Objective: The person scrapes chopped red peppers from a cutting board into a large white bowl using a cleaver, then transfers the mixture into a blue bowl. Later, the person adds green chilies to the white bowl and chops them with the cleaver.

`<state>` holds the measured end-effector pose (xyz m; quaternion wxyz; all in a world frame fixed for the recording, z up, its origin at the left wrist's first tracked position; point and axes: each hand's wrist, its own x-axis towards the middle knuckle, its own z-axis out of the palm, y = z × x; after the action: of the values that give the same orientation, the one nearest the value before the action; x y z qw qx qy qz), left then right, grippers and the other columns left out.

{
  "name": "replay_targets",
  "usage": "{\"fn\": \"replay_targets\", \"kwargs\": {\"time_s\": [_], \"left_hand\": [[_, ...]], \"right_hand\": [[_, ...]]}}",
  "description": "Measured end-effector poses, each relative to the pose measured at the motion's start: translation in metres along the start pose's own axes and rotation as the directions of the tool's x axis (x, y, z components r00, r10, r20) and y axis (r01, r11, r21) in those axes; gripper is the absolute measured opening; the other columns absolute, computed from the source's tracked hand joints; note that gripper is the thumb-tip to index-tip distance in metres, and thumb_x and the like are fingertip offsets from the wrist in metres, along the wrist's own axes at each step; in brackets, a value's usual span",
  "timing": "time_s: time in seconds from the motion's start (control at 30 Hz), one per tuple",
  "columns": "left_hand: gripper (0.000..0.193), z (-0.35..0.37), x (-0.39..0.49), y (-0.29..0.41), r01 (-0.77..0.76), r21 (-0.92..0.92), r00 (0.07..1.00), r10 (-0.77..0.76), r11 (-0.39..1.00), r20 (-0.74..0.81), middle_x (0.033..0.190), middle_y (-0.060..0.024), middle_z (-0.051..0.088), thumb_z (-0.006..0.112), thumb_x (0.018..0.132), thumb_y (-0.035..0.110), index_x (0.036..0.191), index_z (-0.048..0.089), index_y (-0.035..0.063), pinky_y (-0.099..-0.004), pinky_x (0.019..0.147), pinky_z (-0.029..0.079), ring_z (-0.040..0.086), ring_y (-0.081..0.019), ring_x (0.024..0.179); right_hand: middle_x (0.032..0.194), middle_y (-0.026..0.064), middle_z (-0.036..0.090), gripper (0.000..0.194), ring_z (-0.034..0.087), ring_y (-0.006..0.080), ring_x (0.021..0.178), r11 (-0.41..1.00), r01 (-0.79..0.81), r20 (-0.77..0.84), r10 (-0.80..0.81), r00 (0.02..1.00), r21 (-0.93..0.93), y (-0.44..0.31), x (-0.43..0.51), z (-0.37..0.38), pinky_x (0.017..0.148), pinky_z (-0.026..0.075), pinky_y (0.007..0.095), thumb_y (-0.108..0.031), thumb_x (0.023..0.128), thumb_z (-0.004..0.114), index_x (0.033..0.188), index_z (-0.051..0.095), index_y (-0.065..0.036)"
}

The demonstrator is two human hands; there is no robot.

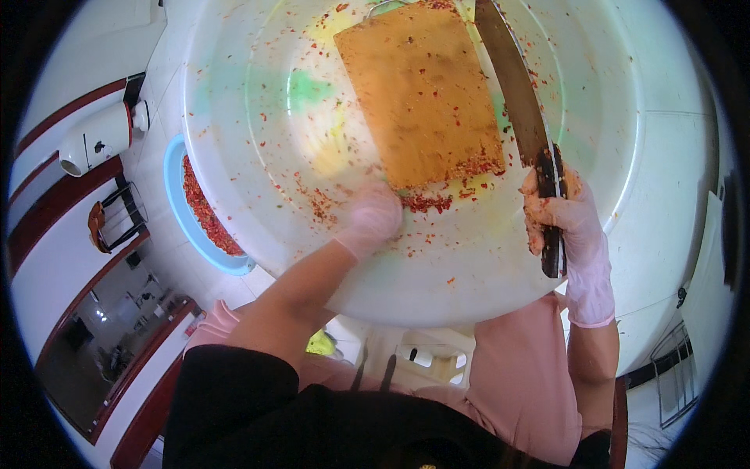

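My right hand (562,217), in a clear glove with orange-red smears, grips the dark handles of two knives (515,88) held side by side, their blades pointing away from me. Gloved too, my left hand (375,220) rests at the near left corner of a wooden cutting board (422,99); its fingertips are blurred and partly hidden, so its hold cannot be told. The board lies tilted in a large whitish plastic basin (281,176). Chopped red chili (425,203) lies along the board's near edge, and bits are scattered over board and basin.
Left of the large basin, a light blue tub (176,199) of chopped red chili stands on the tiled floor. Further left are a white container (96,140) and a wire rack (126,217). Another metal rack (674,375) is at lower right. A pale plastic stool (433,357) shows below the basin.
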<state>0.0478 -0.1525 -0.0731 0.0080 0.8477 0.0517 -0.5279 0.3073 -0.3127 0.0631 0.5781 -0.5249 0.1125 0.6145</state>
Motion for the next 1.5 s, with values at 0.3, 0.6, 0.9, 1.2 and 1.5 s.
{"fn": "replay_targets", "kwargs": {"time_s": [0.3,0.6,0.9,1.2,1.5], "left_hand": [[0.039,-0.045,-0.018,0.032,-0.027,-0.387,0.998,-0.001,0.922,-0.070,0.116,-0.0192,0.062,0.042,0.099,0.023,0.122,0.059,-0.0034,-0.0437,0.093,0.047,0.059,-0.0316,0.110],[0.036,-0.096,0.061,0.059,-0.524,-0.150,0.602,0.240,0.838,-0.761,0.129,-0.0135,0.052,0.050,0.091,0.017,0.124,0.057,0.0069,-0.0421,0.101,0.045,0.053,-0.0336,0.117],[0.032,-0.018,0.029,-0.034,-0.653,0.228,0.447,0.611,0.722,-0.654,0.117,-0.0063,0.057,0.059,0.083,0.018,0.114,0.061,0.0150,-0.0389,0.084,0.051,0.060,-0.0249,0.099],[0.033,-0.074,0.052,-0.017,-0.547,-0.235,0.538,0.123,0.803,-0.834,0.114,-0.0095,0.059,0.063,0.084,0.014,0.117,0.061,0.0111,-0.0431,0.086,0.051,0.059,-0.0305,0.103],[0.034,-0.145,0.122,0.057,-0.431,-0.217,0.587,0.090,0.876,-0.804,0.120,-0.0143,0.058,0.055,0.090,0.018,0.121,0.055,0.0057,-0.0435,0.095,0.048,0.056,-0.0344,0.112]], "right_hand": [[0.064,0.0062,0.056,0.027,0.054,0.0152,0.039,1.000,0.009,0.019,-0.009,1.000,-0.027,0.004,0.003,-0.010,0.037,0.046,0.0270,-0.001,0.078,0.066,0.102,0.055,0.002],[0.065,0.0059,0.057,0.026,0.054,0.0147,0.041,0.999,0.033,-0.001,-0.033,0.999,-0.013,0.003,0.001,-0.006,0.037,0.046,0.0267,-0.002,0.075,0.066,0.099,0.056,0.001],[0.064,0.0065,0.056,0.026,0.054,0.0153,0.040,1.000,0.015,0.029,-0.015,0.999,-0.014,0.002,0.003,-0.011,0.038,0.047,0.0273,-0.004,0.074,0.066,0.099,0.057,0.001],[0.070,0.0048,0.056,0.031,0.052,0.0118,0.046,0.988,0.087,-0.052,-0.094,0.994,-0.125,0.001,-0.002,0.002,0.042,0.046,0.0247,-0.004,0.072,0.067,0.100,0.055,0.000],[0.076,0.0028,0.055,0.033,0.051,0.0090,0.052,0.973,0.102,-0.105,-0.126,0.986,-0.209,0.003,-0.003,0.002,0.046,0.045,0.0234,0.001,0.071,0.065,0.102,0.055,-0.001]]}}
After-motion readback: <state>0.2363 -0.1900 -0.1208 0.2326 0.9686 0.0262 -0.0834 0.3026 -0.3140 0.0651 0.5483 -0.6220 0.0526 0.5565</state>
